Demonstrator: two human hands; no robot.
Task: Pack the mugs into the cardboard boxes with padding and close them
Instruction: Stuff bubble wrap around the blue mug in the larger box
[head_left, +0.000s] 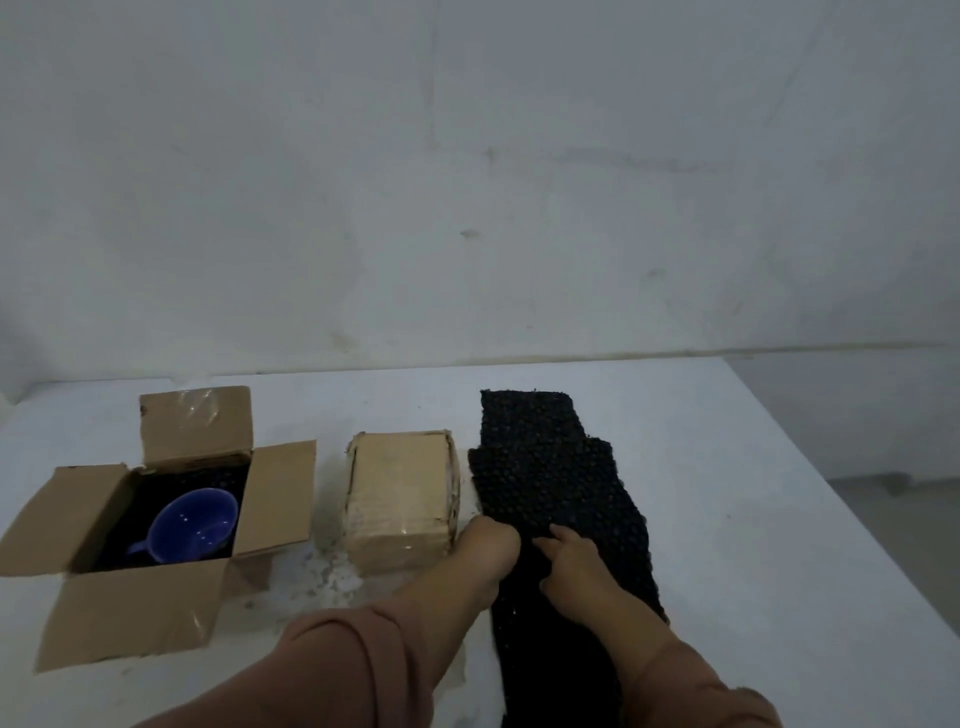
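An open cardboard box (78, 519) sits at the left with its flaps spread. Inside it a blue mug (195, 525) lies tilted on black padding. A closed, taped cardboard box (400, 493) stands in the middle. To its right a long strip of black bubble padding (550, 467) lies flat on the white table (753, 519). My left hand (488, 545) grips the strip's left edge, its fingers curled under and hidden. My right hand (571, 561) pinches the padding near the middle of the strip.
A pale wall (467, 182) rises behind the table. The table's right edge runs diagonally at the far right, with the floor (883, 415) beyond it. Small white crumbs lie in front of the closed box.
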